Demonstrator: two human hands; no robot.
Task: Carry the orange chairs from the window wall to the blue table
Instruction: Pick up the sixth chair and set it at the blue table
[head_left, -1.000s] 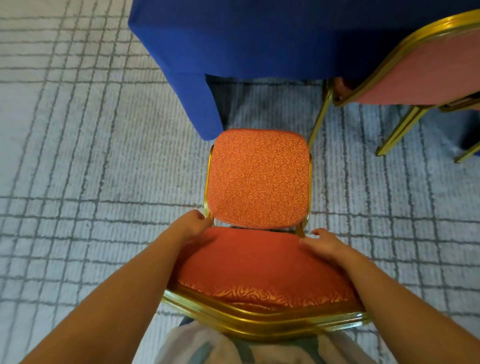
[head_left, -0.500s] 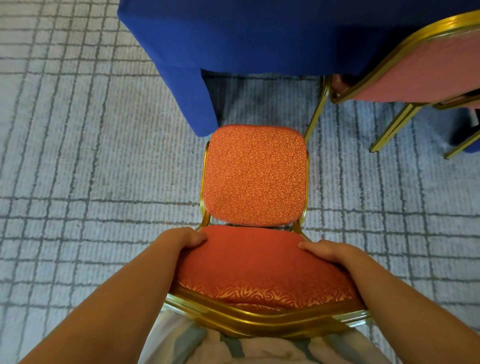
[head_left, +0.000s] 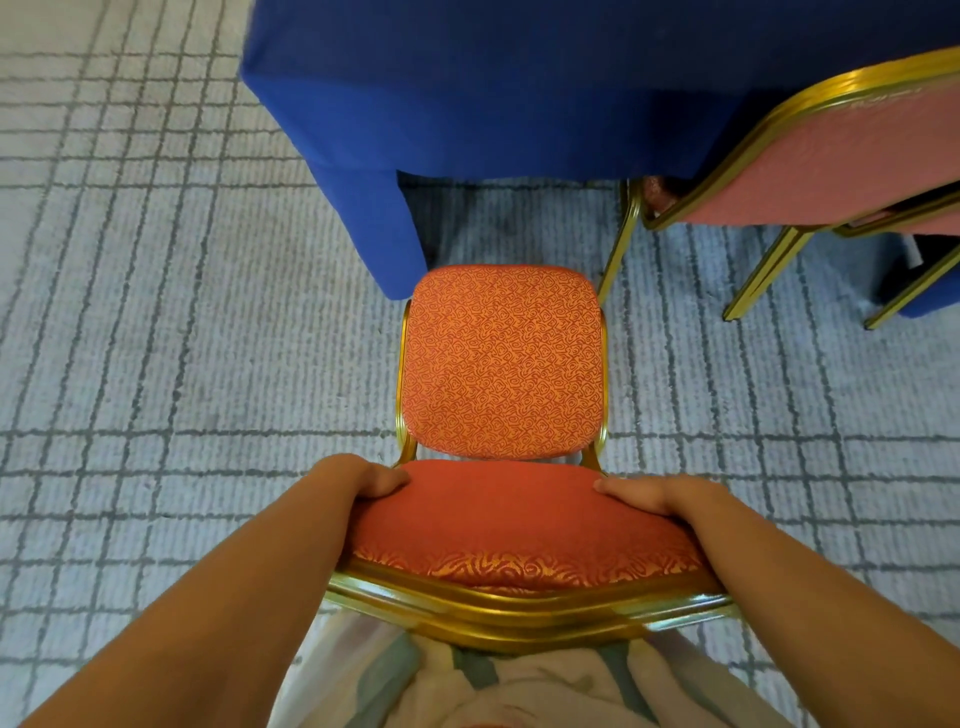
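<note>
Grey carpet (head_left: 156, 364) crossed by darker grid lines covers the floor. At the far side stands the blue table (head_left: 493, 88), its cloth hanging to the floor at the near corner. The orange chair (head_left: 501, 358) faces the table, the front edge of its patterned seat just beside the draped corner; whether its legs touch the carpet cannot be seen from above. The person stands directly behind the gold-framed backrest (head_left: 519, 525), both arms reaching forward. The left hand (head_left: 363, 480) grips the left side of the backrest, fingers curled over the padded edge. The right hand (head_left: 649, 496) grips the right side, thumb lying on the front face of the padding, the other fingers hidden behind it. A second chair (head_left: 831, 161) of the same gold frame stands to the right, its seat tucked partly under the cloth. Pale clothing (head_left: 519, 686) shows below the backrest.
</note>
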